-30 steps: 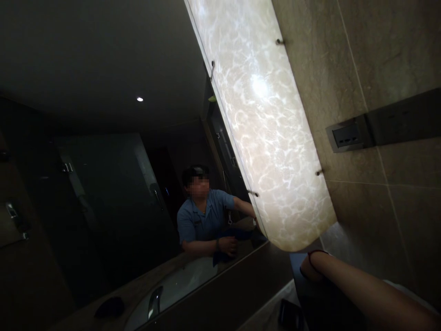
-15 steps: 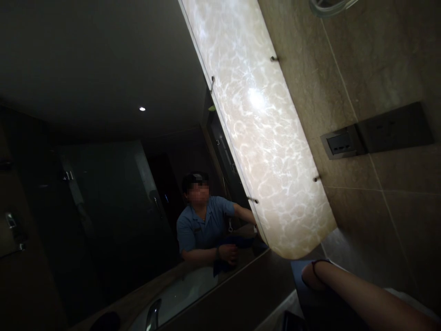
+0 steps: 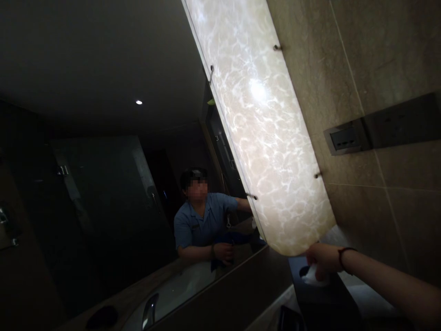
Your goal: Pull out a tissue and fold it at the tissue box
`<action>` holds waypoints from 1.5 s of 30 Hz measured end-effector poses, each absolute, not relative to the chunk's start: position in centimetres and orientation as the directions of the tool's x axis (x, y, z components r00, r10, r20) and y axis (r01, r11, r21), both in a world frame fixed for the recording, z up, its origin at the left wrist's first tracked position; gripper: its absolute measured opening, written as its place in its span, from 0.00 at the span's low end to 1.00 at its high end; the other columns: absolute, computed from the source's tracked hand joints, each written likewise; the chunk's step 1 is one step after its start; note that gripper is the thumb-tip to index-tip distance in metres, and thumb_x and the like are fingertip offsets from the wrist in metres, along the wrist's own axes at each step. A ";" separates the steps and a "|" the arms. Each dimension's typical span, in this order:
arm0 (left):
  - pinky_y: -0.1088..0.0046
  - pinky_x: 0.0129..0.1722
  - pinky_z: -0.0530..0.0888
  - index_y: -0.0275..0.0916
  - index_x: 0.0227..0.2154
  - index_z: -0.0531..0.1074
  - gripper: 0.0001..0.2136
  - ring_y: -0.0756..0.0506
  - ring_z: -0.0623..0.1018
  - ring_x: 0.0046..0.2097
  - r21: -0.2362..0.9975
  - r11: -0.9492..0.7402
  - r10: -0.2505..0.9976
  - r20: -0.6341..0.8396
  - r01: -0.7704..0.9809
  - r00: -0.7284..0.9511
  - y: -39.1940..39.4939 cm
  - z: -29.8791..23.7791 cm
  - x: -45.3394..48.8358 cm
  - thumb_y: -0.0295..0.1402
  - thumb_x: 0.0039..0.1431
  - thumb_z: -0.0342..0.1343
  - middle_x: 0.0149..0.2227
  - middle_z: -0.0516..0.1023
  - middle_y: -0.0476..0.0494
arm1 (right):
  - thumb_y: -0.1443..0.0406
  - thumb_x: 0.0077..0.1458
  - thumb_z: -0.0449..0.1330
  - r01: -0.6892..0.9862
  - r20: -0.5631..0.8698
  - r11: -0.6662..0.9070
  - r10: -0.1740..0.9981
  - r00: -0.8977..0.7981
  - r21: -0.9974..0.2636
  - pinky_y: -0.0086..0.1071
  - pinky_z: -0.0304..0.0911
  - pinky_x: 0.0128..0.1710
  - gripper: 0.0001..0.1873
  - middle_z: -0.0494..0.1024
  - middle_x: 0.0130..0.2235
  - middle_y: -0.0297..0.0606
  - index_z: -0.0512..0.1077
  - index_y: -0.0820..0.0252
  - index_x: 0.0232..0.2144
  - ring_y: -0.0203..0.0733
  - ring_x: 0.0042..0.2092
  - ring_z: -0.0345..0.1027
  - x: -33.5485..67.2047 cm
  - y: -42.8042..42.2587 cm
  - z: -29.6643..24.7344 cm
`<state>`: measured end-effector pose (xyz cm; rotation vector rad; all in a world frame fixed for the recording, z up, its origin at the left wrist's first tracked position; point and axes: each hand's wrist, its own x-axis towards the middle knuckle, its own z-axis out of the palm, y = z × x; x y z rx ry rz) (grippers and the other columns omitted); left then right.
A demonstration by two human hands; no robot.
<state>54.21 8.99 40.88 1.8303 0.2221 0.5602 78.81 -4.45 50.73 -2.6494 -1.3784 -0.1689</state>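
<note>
My right hand (image 3: 322,258) reaches in from the right edge, a dark band around its wrist. Its fingers are closed on a white tissue (image 3: 313,277) that stands out of the oval opening of a dark tissue box (image 3: 319,301). My left hand shows only as a reflection in the large mirror (image 3: 103,193), bent in front of the body beside a dark blue cloth-like thing (image 3: 237,238). Whether that hand grips it is too dark to tell.
A lit marbled panel (image 3: 272,133) runs down beside the mirror, with small metal pegs at its edges. Sockets (image 3: 344,138) sit in the tiled wall at right. Low at left are a faucet (image 3: 149,310) and a dark round object (image 3: 101,317).
My right hand has come up from behind the lit panel's lower end or the box, and the white tissue now shows in its fingers. The view has shifted slightly.
</note>
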 end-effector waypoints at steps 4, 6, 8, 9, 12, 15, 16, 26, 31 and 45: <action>0.62 0.46 0.73 0.32 0.33 0.72 0.21 0.44 0.74 0.45 0.914 -0.361 0.489 0.353 -0.183 0.797 18.4 48.8 58.2 0.43 0.64 0.40 0.34 0.73 0.46 | 0.73 0.40 0.58 0.827 0.278 -0.552 0.782 0.558 -0.106 0.34 0.60 0.37 0.12 0.74 0.37 0.43 0.76 0.66 0.30 0.46 0.39 0.68 78.3 -6.9 51.1; 0.63 0.46 0.73 0.33 0.32 0.72 0.18 0.44 0.73 0.45 0.900 -0.379 0.504 0.396 -0.216 0.767 18.6 48.8 59.6 0.42 0.63 0.43 0.35 0.74 0.46 | 0.69 0.45 0.56 0.837 0.336 -0.527 0.768 0.544 -0.149 0.35 0.60 0.42 0.11 0.73 0.39 0.43 0.76 0.65 0.32 0.44 0.41 0.67 78.5 -7.4 50.6; 0.64 0.45 0.73 0.34 0.34 0.72 0.15 0.45 0.73 0.45 0.885 -0.398 0.507 0.433 -0.243 0.745 15.8 46.4 60.7 0.40 0.62 0.45 0.38 0.74 0.44 | 0.67 0.48 0.55 0.857 0.390 -0.455 0.763 0.515 -0.241 0.34 0.61 0.43 0.11 0.73 0.38 0.41 0.75 0.63 0.33 0.42 0.41 0.67 78.6 -8.0 50.0; 0.64 0.45 0.73 0.33 0.34 0.73 0.14 0.44 0.73 0.45 0.878 -0.407 0.500 0.446 -0.254 0.742 13.7 44.7 61.2 0.38 0.61 0.47 0.38 0.74 0.45 | 0.66 0.49 0.55 0.877 0.424 -0.386 0.770 0.476 -0.285 0.34 0.62 0.42 0.10 0.73 0.38 0.40 0.75 0.62 0.32 0.42 0.41 0.67 78.6 -8.3 49.5; 0.64 0.46 0.72 0.35 0.37 0.73 0.11 0.44 0.73 0.43 0.863 -0.429 0.477 0.468 -0.268 0.744 7.8 40.6 62.9 0.29 0.50 0.54 0.40 0.75 0.41 | 0.63 0.54 0.53 0.948 0.608 -0.163 0.734 0.302 -0.275 0.32 0.64 0.47 0.10 0.72 0.45 0.40 0.74 0.59 0.33 0.42 0.47 0.67 77.9 -9.9 47.4; 0.65 0.60 0.61 0.28 0.54 0.64 0.28 0.41 0.65 0.57 0.799 -0.535 0.435 0.539 -0.275 0.721 4.7 40.0 64.6 0.22 0.44 0.50 0.56 0.66 0.34 | 0.65 0.58 0.51 0.992 0.740 -0.119 0.671 0.049 0.043 0.29 0.62 0.54 0.16 0.68 0.55 0.37 0.73 0.49 0.45 0.40 0.56 0.62 76.9 -11.9 44.5; 0.65 0.63 0.57 0.26 0.57 0.58 0.33 0.41 0.61 0.61 0.775 -0.570 0.392 0.550 -0.275 0.737 4.4 40.3 65.1 0.21 0.43 0.51 0.59 0.61 0.32 | 0.66 0.58 0.51 0.983 0.741 -0.119 0.671 -0.025 0.141 0.29 0.62 0.55 0.19 0.65 0.57 0.36 0.70 0.46 0.50 0.40 0.57 0.60 76.7 -12.6 43.7; 0.66 0.60 0.60 0.28 0.53 0.65 0.36 0.41 0.65 0.57 0.619 -0.687 0.276 0.706 -0.380 0.652 3.7 37.7 65.6 0.21 0.32 0.47 0.54 0.68 0.35 | 0.63 0.56 0.51 0.844 0.685 0.004 0.586 0.433 -0.537 0.31 0.69 0.43 0.26 0.63 0.57 0.44 0.57 0.55 0.57 0.38 0.41 0.70 79.0 -13.9 41.5; 0.62 0.62 0.52 0.32 0.56 0.63 0.38 0.38 0.61 0.59 0.656 -0.696 0.315 0.644 -0.291 0.697 2.2 41.3 64.2 0.25 0.34 0.56 0.57 0.66 0.37 | 0.63 0.50 0.54 0.889 0.736 -0.009 0.557 0.384 -0.457 0.30 0.67 0.45 0.24 0.69 0.51 0.38 0.65 0.53 0.51 0.38 0.42 0.69 75.7 -12.7 43.7; 0.58 0.54 0.62 0.36 0.28 0.73 0.08 0.38 0.68 0.50 0.727 -0.514 0.388 0.671 -0.456 0.632 7.8 40.8 63.7 0.33 0.44 0.57 0.45 0.69 0.36 | 0.60 0.42 0.56 0.884 0.487 -0.328 0.743 0.459 -0.333 0.42 0.44 0.63 0.31 0.59 0.60 0.45 0.70 0.63 0.50 0.51 0.62 0.48 75.8 -11.5 47.3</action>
